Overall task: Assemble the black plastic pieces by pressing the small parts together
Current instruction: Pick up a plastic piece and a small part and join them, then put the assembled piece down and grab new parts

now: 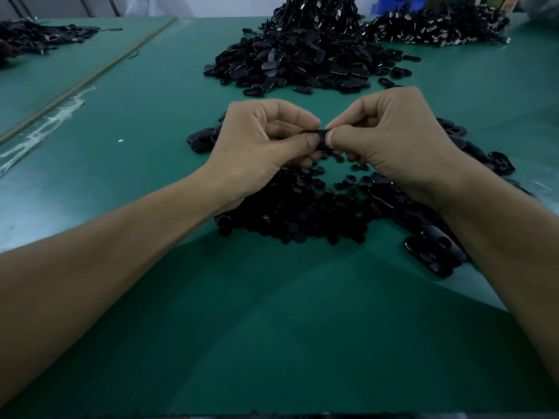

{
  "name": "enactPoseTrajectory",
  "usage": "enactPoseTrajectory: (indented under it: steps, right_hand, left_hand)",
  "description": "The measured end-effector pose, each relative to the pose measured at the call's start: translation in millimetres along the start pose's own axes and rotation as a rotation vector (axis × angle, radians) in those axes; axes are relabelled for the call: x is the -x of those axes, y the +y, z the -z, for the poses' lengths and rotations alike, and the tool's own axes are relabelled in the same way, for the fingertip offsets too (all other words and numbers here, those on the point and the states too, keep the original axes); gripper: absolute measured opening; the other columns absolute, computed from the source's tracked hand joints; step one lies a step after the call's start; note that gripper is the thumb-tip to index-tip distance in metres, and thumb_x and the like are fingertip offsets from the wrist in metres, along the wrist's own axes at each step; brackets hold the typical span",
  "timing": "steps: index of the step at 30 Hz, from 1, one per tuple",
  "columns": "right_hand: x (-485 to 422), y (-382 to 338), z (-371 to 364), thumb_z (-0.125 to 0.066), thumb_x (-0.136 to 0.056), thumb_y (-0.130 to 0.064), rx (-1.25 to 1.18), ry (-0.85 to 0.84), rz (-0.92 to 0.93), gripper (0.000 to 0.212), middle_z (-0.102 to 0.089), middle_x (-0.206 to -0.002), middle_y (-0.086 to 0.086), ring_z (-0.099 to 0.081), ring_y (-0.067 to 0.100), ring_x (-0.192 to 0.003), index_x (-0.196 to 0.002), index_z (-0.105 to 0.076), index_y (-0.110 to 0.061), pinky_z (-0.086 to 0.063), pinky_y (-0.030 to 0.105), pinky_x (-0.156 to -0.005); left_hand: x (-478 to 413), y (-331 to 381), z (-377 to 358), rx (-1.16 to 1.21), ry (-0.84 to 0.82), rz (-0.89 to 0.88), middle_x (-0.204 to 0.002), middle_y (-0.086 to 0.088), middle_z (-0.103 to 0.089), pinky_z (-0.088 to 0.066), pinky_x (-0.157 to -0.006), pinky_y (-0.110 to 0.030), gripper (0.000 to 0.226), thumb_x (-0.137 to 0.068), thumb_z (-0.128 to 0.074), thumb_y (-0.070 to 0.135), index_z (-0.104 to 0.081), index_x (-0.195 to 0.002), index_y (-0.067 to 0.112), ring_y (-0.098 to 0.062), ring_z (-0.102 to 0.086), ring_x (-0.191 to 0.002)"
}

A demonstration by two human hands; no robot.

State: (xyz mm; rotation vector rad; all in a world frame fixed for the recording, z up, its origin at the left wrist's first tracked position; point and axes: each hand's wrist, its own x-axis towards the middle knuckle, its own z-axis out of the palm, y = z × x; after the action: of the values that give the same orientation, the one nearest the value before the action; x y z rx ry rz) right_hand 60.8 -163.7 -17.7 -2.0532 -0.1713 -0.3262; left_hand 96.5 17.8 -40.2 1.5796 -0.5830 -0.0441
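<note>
A small black plastic piece [321,138] is held between both hands above the green table [272,328]. My left hand [260,140] pinches its left end with thumb and curled fingers. My right hand [393,137] pinches its right end the same way. The thumbs nearly touch over the piece, and most of it is hidden by the fingers. Under the hands lies a heap of small round black parts [296,213]. Longer oval black pieces [432,246] lie under my right forearm.
A large pile of black oval pieces [296,65] sits further back at centre. Behind it rise piles of black parts with metal ends [438,28]. Another dark pile [33,37] lies at the far left. A thin rod [90,77] runs diagonally across the left side.
</note>
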Motion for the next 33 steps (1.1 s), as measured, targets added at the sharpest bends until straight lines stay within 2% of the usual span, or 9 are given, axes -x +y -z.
enactPoseTrajectory:
  steps: [6,11,18,21,28,33]
  right_hand:
    - [2.2,2.7,1.3,-0.075,-0.085,-0.01,-0.022,-0.052,0.022,0.004,-0.071,-0.064,0.001,-0.061,0.004,-0.056,-0.081,-0.075,-0.012,-0.048,0.015,-0.056]
    - [1.9,1.9,1.2,-0.075,-0.086,-0.01,-0.003,-0.068,0.036,0.005,-0.072,-0.067,0.002,-0.062,0.004,-0.057,-0.083,-0.075,-0.013,-0.049,0.016,-0.057]
    - [1.9,-0.7,1.0,-0.072,-0.086,-0.008,-0.074,-0.059,0.003,0.01,-0.066,-0.058,-0.006,-0.058,0.003,-0.055,-0.078,-0.071,-0.014,-0.048,0.018,-0.055]
    - [1.7,-0.1,0.0,-0.073,-0.086,-0.007,-0.066,-0.059,0.014,0.01,-0.066,-0.058,-0.008,-0.058,0.0,-0.054,-0.079,-0.071,-0.013,-0.047,0.014,-0.056]
    - [1.7,2.4,1.4,-0.076,-0.087,-0.011,-0.012,-0.074,0.053,0.003,-0.074,-0.074,0.007,-0.064,0.006,-0.061,-0.085,-0.075,-0.013,-0.051,0.018,-0.06]
    - [-1.2,4.8,1.8,-0.071,-0.091,-0.011,-0.026,-0.064,0.029,0.01,-0.075,-0.072,0.0,-0.067,0.005,-0.064,-0.087,-0.075,-0.02,-0.053,0.017,-0.06]
  left_hand:
    - [-0.8,2.7,3.4,-0.035,0.036,-0.003,-0.07,-0.006,-0.076,-0.058,-0.061,-0.024,0.018,-0.083,-0.075,-0.007,-0.067,-0.087,0.008,-0.017,-0.074,-0.064]
    - [-2.0,3.5,5.8,-0.062,0.039,-0.017,-0.069,-0.007,-0.075,-0.057,-0.059,-0.023,0.018,-0.082,-0.076,-0.007,-0.067,-0.085,0.008,-0.018,-0.074,-0.063]
    - [-0.7,4.1,5.4,-0.003,0.013,-0.042,-0.07,-0.006,-0.076,-0.057,-0.06,-0.022,0.016,-0.082,-0.076,-0.006,-0.068,-0.089,0.006,-0.017,-0.074,-0.064]
    - [-0.8,3.2,5.9,-0.009,0.019,-0.032,-0.07,-0.006,-0.075,-0.058,-0.061,-0.024,0.016,-0.081,-0.076,-0.006,-0.067,-0.088,0.006,-0.016,-0.073,-0.064]
    - [-3.2,4.1,6.8,-0.048,0.012,-0.027,-0.068,-0.005,-0.075,-0.056,-0.059,-0.023,0.018,-0.081,-0.076,-0.007,-0.066,-0.085,0.007,-0.015,-0.072,-0.061]
    - [-4.3,2.4,6.5,-0.057,0.025,-0.018,-0.069,-0.005,-0.076,-0.058,-0.061,-0.023,0.018,-0.083,-0.075,-0.007,-0.068,-0.089,0.009,-0.017,-0.073,-0.064]
